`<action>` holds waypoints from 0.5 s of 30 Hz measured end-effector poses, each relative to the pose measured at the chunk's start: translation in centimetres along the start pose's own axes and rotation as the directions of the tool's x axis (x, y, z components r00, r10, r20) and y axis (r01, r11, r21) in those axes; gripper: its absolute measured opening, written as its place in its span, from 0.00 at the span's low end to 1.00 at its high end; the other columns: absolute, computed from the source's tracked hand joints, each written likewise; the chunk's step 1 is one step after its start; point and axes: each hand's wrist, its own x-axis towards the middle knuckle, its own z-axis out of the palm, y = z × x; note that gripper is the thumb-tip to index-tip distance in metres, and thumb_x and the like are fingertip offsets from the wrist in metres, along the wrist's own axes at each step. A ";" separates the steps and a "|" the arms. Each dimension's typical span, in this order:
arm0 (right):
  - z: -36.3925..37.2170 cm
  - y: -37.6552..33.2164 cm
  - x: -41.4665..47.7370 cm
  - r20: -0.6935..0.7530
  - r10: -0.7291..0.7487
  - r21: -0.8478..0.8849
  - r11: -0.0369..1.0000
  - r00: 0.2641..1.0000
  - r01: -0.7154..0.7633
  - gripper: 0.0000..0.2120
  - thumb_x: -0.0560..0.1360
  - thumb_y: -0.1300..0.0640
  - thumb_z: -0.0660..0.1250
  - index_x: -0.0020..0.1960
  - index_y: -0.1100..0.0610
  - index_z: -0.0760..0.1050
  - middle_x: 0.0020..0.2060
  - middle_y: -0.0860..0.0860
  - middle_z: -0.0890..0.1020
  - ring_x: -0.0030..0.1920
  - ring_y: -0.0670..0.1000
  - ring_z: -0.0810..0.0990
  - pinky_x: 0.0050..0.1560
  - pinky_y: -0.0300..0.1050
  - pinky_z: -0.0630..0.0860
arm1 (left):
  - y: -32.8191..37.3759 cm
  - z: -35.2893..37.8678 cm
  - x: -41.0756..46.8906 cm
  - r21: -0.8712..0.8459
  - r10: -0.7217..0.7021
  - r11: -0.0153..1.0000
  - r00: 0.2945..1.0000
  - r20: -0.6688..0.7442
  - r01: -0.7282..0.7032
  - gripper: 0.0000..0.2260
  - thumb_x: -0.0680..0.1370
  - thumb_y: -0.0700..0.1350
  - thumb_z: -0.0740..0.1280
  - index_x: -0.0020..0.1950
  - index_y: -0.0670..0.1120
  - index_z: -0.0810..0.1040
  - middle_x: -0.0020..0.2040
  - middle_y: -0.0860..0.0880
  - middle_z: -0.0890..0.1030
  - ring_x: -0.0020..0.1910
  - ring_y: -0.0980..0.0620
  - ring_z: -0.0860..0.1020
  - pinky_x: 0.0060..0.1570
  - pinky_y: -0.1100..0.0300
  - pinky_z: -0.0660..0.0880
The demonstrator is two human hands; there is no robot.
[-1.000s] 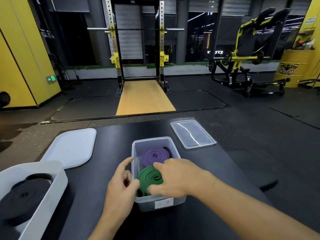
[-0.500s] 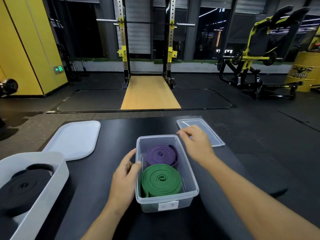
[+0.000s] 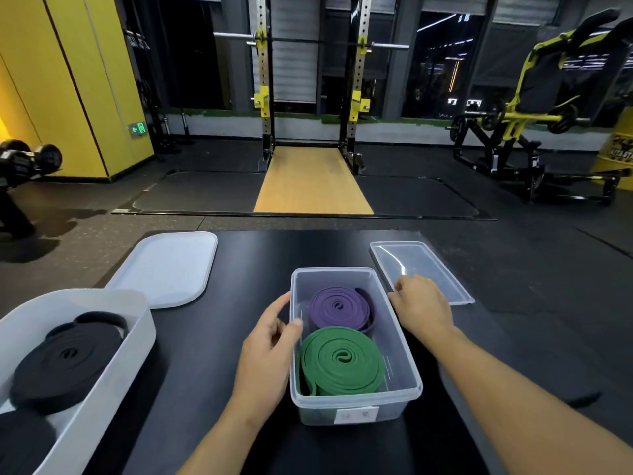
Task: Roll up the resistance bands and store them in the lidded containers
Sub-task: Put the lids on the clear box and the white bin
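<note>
A clear container [image 3: 356, 401] stands mid-table, open on top. Inside it a rolled purple band [image 3: 339, 308] lies at the far end and a rolled green band [image 3: 342, 359] at the near end, both flat. My left hand [image 3: 270, 351] grips the container's left wall, thumb over the rim and fingers outside. The container's clear lid [image 3: 428, 265] lies flat on the table to the right. My right hand [image 3: 421, 306] sits on the lid's near-left corner with its fingers curled over the edge.
At the left a white bin [image 3: 133, 334] holds rolled black bands [image 3: 65, 361]; its white lid [image 3: 164, 269] lies behind it on the black table [image 3: 233, 337]. Beyond the table's far edge are gym floor, a squat rack and a yellow machine.
My right hand let go of the green roll, which now lies flat in the container, and moved right to the clear lid's near corner. My left hand stayed on the container's left wall.
</note>
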 end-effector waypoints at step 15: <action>-3.6 -2.1 -1.8 -0.059 0.008 -0.036 0.999 0.998 -0.010 0.05 0.79 0.65 0.60 0.53 0.60 0.72 0.54 0.61 0.77 0.51 0.61 0.76 0.47 0.51 0.69 | -0.1 0.0 0.2 0.048 -0.027 0.998 1.000 -0.008 0.027 0.18 0.83 0.46 0.66 0.69 0.65 0.77 0.46 0.41 0.81 0.50 0.42 0.82 0.56 0.48 0.80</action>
